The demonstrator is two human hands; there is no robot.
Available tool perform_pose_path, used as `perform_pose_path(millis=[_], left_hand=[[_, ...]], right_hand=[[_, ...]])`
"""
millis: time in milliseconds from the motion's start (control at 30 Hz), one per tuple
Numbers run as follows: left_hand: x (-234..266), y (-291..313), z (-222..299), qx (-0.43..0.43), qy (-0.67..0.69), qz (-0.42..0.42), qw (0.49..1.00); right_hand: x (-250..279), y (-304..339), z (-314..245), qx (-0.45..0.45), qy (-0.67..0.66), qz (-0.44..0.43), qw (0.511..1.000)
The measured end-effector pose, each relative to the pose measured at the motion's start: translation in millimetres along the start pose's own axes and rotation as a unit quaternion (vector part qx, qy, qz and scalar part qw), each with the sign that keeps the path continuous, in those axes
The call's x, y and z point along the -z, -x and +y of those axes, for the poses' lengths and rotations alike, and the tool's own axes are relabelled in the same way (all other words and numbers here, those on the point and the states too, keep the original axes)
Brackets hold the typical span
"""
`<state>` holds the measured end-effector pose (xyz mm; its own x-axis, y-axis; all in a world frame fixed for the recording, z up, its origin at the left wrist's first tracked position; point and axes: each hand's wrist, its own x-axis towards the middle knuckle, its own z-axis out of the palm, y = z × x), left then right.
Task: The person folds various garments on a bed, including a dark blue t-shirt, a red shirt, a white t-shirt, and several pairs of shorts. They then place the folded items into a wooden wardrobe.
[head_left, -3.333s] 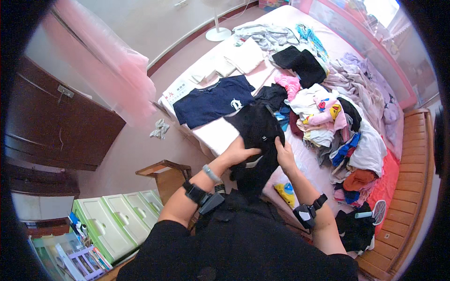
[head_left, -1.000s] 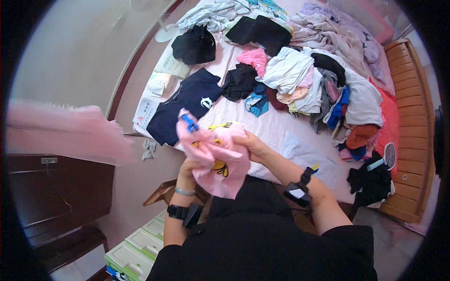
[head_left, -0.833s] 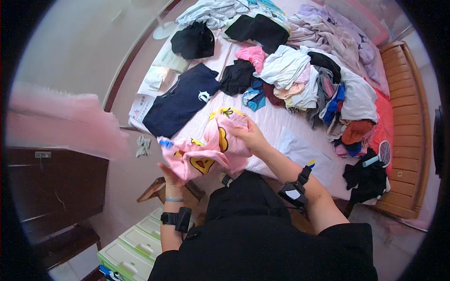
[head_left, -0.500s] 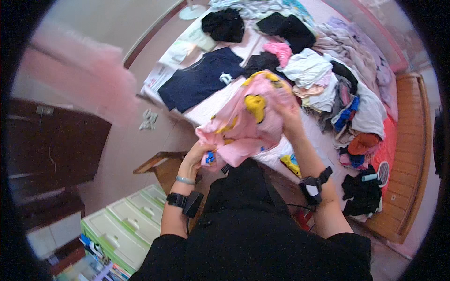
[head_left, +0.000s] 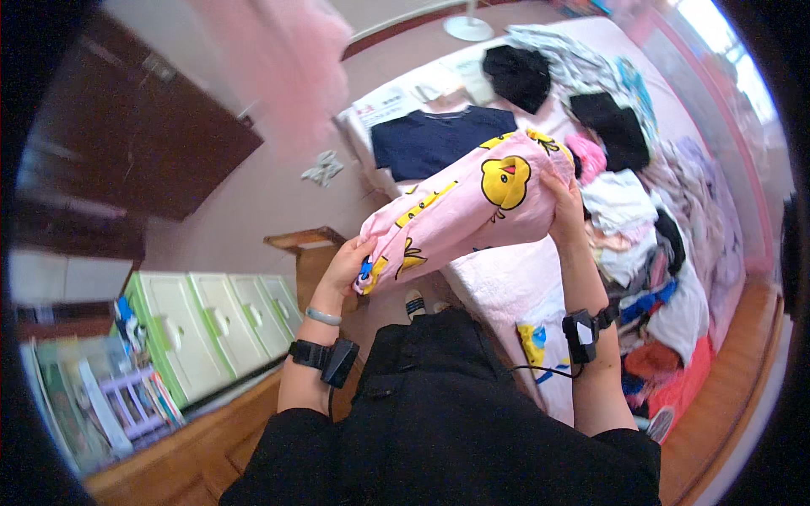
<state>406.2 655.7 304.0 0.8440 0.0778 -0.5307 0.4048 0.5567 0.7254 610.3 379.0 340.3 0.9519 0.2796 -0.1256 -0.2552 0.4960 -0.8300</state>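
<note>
A pink cloth garment (head_left: 460, 202) printed with yellow duck figures is stretched between my two hands in front of my body. Its exact kind cannot be made out. My left hand (head_left: 348, 268) grips the lower left end, where a bit of blue print shows. My right hand (head_left: 564, 202) is closed on the upper right end. Behind the garment, a dark navy T-shirt (head_left: 439, 139) lies spread flat on the bed (head_left: 506, 282).
Piled clothes (head_left: 624, 219) cover the bed's right side, with black garments (head_left: 516, 78) farther back. A wooden bed board (head_left: 730, 379) edges the right. Green-and-white drawers (head_left: 181, 329) stand at the left, near a wooden stool (head_left: 312, 244). Pink netting (head_left: 278, 67) hangs at upper left.
The pink garment was bunched and loose; now it is pulled out lengthwise and smoother between my hands. My view has turned, so the bed appears farther right.
</note>
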Motion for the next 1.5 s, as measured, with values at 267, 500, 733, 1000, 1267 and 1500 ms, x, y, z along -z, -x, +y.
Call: perform_pose_path(millis=[267,500,733,1000,1267,1500], left_hand=[[19,112,-16,-0.025,-0.237,0.073,0.969],[53,262,-53,-0.295,0.168,0.215,0.916],[22,324,-117,-0.411,0.148,0.361,0.824],[-37,472,-225,-0.248,-0.078,0.652,0.712],[-113,584,-309,-0.010,-0.226,0.806,0.547],[-160,716,-371,-0.077,-0.174,0.918,0.348]], right_hand=[[-92,-49,32,-0.105,0.049,-0.179,0.977],[-177,-13,92,-0.347,-0.041,-0.345,0.871],[-245,79,120,-0.391,-0.012,-0.495,0.776],[-267,199,134,-0.146,0.233,-0.751,0.601],[-242,365,168,0.241,0.309,-0.861,0.325],[-207,494,176,0.008,0.174,-0.957,0.230]])
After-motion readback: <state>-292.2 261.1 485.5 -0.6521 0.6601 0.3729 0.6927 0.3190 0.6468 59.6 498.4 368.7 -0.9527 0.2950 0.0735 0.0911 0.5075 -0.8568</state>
